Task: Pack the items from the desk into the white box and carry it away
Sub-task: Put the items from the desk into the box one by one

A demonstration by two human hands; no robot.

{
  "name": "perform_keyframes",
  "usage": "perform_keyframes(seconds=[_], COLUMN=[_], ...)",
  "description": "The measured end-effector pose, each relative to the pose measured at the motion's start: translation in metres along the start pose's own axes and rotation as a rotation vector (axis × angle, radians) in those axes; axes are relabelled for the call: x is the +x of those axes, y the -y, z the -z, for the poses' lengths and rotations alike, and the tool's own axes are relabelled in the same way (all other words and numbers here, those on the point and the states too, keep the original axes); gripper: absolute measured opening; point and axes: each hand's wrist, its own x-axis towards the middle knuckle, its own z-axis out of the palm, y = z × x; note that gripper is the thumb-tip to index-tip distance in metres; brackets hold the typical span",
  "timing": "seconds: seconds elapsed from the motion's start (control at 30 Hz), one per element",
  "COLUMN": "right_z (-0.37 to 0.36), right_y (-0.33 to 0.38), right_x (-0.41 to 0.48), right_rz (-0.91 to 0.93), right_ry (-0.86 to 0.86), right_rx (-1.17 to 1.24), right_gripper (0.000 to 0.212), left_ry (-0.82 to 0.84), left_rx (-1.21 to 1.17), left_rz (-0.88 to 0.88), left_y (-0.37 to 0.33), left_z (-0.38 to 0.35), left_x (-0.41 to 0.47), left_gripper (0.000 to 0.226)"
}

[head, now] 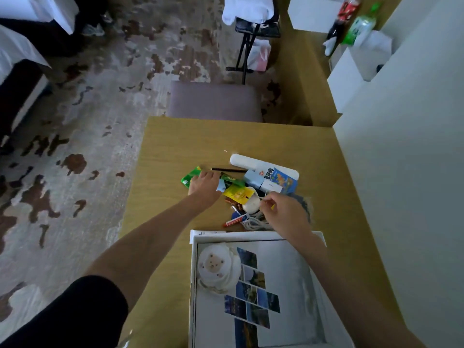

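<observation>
The open white box [193,272] sits at the near edge of the wooden desk [175,139]; inside lie a round white pad with a bear face [216,266] and a book with photo tiles [253,295]. Beyond the box is a heap of small items: green packets [189,175], a yellow packet [237,192], a black pencil [227,169], a long white case [248,162], a blue carton [285,182], a red tube [232,221] and a white cord [254,223]. My left hand [204,185] lies over the green packets, fingers curled on them. My right hand [286,213] pinches something thin above the cord.
A padded chair [213,100] is pushed in at the desk's far side. A white wall [406,146] borders the desk on the right. Further back a side shelf carries white boxes [349,81] and bottles [359,28]. Patterned carpet [75,146] lies to the left.
</observation>
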Motion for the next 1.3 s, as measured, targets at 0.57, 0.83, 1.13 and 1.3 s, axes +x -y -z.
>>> perform_keyframes(seconds=[0.57,0.83,1.13,1.3], right_z=[-0.052,0.006,0.063,0.053], right_y=[-0.008,0.019,0.035,0.012], right_x=[0.139,0.085,-0.063,-0.1], right_rz=[0.038,0.103,0.108,0.14], right_ry=[0.295,0.078,0.211,0.44], right_rx=[-0.337,0.33,0.616,0.568], right_gripper=[0.039,0.037,0.036,0.038], left_ry=[-0.213,-0.185,0.07,0.121], left_rx=[-1.308,-1.656,-1.255,-0.719], left_rz=[0.235,0.076,-0.067,-0.192], left_y=[0.017,0.002,-0.038,-0.057], left_z=[0.049,0.076,0.068,0.061], left_x=[-0.081,-0.121,-0.17,-0.206], left_gripper=[0.036,0.025,0.041,0.048])
